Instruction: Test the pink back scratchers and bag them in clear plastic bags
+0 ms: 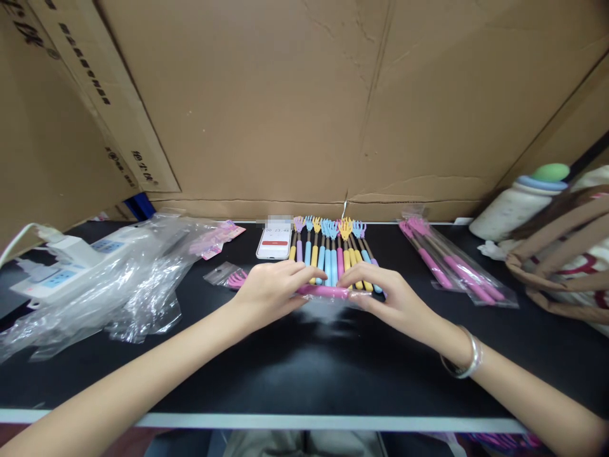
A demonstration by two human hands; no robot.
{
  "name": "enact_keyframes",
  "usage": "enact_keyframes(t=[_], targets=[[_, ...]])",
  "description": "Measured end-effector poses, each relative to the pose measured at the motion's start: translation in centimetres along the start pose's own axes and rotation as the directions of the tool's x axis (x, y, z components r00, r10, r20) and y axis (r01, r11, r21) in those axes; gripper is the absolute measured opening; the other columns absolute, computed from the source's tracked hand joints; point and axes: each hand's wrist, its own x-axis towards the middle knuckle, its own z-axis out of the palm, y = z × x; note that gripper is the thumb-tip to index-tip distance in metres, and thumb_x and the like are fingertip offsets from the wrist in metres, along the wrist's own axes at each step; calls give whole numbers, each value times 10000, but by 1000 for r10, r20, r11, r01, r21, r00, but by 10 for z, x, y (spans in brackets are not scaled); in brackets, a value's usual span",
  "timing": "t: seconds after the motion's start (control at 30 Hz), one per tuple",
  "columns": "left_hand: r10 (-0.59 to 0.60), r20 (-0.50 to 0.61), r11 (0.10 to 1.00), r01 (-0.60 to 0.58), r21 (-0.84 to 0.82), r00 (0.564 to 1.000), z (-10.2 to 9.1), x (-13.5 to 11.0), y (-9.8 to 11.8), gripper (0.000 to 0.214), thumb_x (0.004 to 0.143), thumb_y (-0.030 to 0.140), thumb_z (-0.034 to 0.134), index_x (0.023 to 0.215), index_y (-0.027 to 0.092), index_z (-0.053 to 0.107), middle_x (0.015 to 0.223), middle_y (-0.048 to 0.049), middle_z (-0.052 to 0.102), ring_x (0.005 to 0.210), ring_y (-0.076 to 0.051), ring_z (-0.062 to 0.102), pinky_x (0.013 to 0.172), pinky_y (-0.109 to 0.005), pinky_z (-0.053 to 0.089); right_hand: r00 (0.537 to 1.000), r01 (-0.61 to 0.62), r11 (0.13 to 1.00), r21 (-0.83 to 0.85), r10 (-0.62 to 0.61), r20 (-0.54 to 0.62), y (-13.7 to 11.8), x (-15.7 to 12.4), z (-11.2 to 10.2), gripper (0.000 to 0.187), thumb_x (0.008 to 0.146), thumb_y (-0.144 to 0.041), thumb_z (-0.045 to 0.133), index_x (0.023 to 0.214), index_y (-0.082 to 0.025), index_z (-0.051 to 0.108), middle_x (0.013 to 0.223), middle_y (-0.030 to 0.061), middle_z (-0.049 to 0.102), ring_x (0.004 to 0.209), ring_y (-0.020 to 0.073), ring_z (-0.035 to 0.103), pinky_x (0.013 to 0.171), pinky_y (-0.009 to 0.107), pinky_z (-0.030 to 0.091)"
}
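A pink back scratcher [326, 292] lies sideways in a clear plastic sleeve, held just above the black table. My left hand [271, 282] is closed around its middle part, with the pink claw head sticking out to the left. At the handle end, my right hand [387, 298] pinches the sleeve and handle between thumb and fingers. Right behind both hands, a row of loose back scratchers [333, 260] in yellow, blue, purple and pink lies with claw heads pointing away. Several bagged pink back scratchers [459, 263] rest to the right.
Clear plastic bags [147, 273] spread over the left side beside a white power strip [61, 270]. Pink printed cards [219, 238] lie near a phone [274, 241] with a timer. A bottle [516, 206] and a brown-handled bag [566, 266] stand right. Cardboard walls [285, 108] enclose the back.
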Motion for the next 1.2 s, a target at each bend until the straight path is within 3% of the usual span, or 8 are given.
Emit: enact_keyframes(t=[0.17,0.3,0.4,0.53,0.73,0.8,0.93,1.2], targets=[[-107,6,971,106,-214,994,-13,17,1,230,807,383,636,1004,269,604,701,70,627,581,-70,543,524,-172,323,998,26,998,66,-22,-60,-11,14,-15,192,896,-356,516,919,-188,605,829,36,646,736,143,602,668,258,469],[-157,24,882,151,-447,987,-30,40,1,270,827,362,607,1066,235,600,702,47,630,566,-79,532,551,-183,376,972,-4,987,161,42,-233,-26,38,-31,142,876,-343,561,881,-206,595,788,3,628,689,113,595,620,229,480],[-201,28,678,160,-717,979,-42,59,5,300,883,341,519,1134,182,563,750,6,651,565,-89,562,540,-193,427,934,3,958,287,100,-344,-33,60,-43,161,868,-356,570,840,-199,592,795,1,624,705,114,609,656,248,513],[-290,67,296,156,-943,955,-43,79,11,317,913,280,468,1200,149,489,714,-11,637,509,-85,554,478,-185,436,912,-47,885,464,228,-342,-23,85,-51,142,833,-326,616,807,-192,578,708,-20,574,580,86,574,538,216,512],[-477,238,-71,232,-970,846,9,84,-2,298,889,292,542,1141,142,489,694,-1,610,492,-71,539,450,-170,429,860,-291,691,662,492,-135,26,98,-31,111,855,-283,568,872,-174,581,756,13,595,570,86,585,537,221,538],[-524,285,-100,275,-956,803,30,80,-9,293,891,320,541,1120,143,491,719,-15,632,539,-80,571,490,-174,458,826,-353,634,688,556,-89,40,98,-22,139,890,-294,512,907,-170,573,767,27,606,586,94,596,559,235,540],[-543,344,-106,344,-933,766,54,75,-17,311,912,344,500,1146,148,445,772,-47,667,582,-96,602,538,-202,504,847,-376,676,634,528,-61,57,97,-5,245,888,-395,502,953,-172,579,801,43,624,655,115,604,575,242,517],[-514,303,29,369,-929,802,52,80,-39,319,892,377,521,1137,173,506,846,-51,650,659,-129,632,527,-199,502,846,-293,719,630,503,-180,69,96,11,157,758,-207,606,911,-190,572,824,1,624,696,104,576,613,230,464]])
